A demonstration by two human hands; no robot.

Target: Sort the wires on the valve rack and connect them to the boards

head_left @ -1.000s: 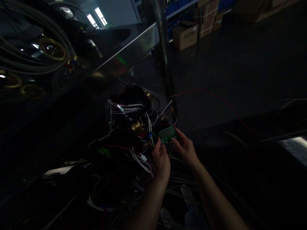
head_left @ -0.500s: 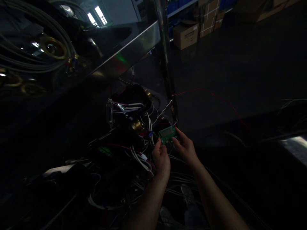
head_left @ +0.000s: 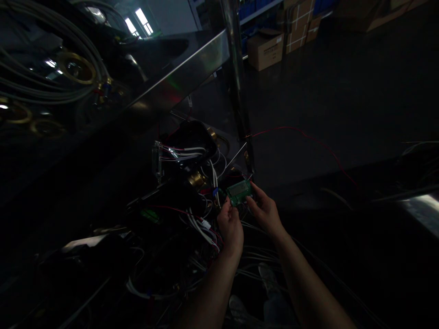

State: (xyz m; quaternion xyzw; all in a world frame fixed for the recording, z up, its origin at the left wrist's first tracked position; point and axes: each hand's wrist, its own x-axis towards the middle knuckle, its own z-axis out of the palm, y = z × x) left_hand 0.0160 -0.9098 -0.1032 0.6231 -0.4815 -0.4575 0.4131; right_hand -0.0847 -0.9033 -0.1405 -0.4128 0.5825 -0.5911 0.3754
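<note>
Between my two hands is a green circuit board (head_left: 239,191) with a pale rectangular display on its face, tilted up toward me. My left hand (head_left: 231,224) pinches its lower left corner. At the right end, my right hand (head_left: 265,212) grips the edge with thumb and fingers. White wires (head_left: 214,178) with a blue band run down just left of the board. Beside them a brass fitting (head_left: 196,178) sticks out of a dark housing. A white connector (head_left: 206,224) on thin wires hangs left of my left hand.
A second board (head_left: 157,160) with wires stands by an open black housing (head_left: 197,132). A shiny metal post (head_left: 236,82) rises behind my hands. A thin red wire (head_left: 302,131) trails right. Coiled tubing (head_left: 85,50) lies upper left; a cardboard box (head_left: 265,49) sits far back.
</note>
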